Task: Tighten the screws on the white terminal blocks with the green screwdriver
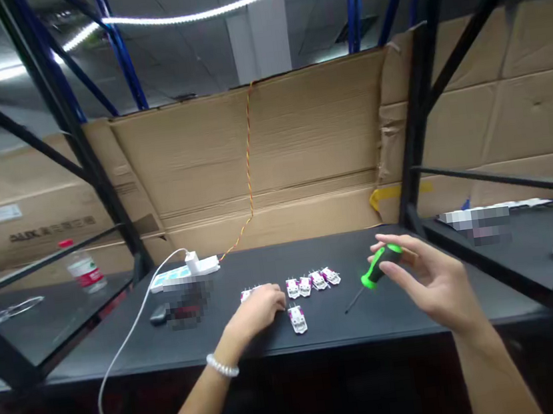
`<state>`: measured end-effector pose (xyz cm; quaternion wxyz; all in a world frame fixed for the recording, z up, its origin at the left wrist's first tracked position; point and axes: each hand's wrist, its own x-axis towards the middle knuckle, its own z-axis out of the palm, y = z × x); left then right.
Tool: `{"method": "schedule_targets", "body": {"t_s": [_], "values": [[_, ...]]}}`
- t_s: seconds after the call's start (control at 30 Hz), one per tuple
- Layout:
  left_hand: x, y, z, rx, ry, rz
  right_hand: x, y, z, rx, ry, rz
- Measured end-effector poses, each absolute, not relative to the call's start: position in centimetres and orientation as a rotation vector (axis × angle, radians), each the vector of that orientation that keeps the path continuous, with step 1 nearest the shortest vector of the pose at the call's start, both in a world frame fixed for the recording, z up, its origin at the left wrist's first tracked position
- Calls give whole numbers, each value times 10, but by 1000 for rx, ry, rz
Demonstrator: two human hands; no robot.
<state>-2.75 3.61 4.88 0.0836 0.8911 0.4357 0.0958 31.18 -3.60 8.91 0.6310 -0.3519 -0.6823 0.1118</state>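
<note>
My right hand (423,276) holds a screwdriver (376,271) with a green and black handle above the black table (351,325), its thin shaft slanting down to the left. My left hand (260,308), with a pearl bracelet on the wrist, rests knuckles-up on the table with fingers curled over a small white and pink part (245,295). Another small white part (297,318) lies just right of that hand. A row of several more white and pink parts (312,282) sits behind it.
A white power strip (184,272) with a charger and a white cable (123,350) lies at the back left. A plastic bottle (82,268) stands on the left shelf. Cardboard sheets (271,160) wall the back. Black rack posts (412,143) flank the table.
</note>
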Motion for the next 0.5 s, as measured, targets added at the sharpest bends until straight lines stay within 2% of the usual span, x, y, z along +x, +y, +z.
{"method": "schedule_targets", "body": {"t_s": [0.17, 0.5], "values": [[-35, 30, 45, 2646, 1351, 333, 312, -37, 89, -815, -1547, 264], [-46, 27, 39, 2331, 1369, 822, 308, -38, 90, -816, -1568, 294]]}}
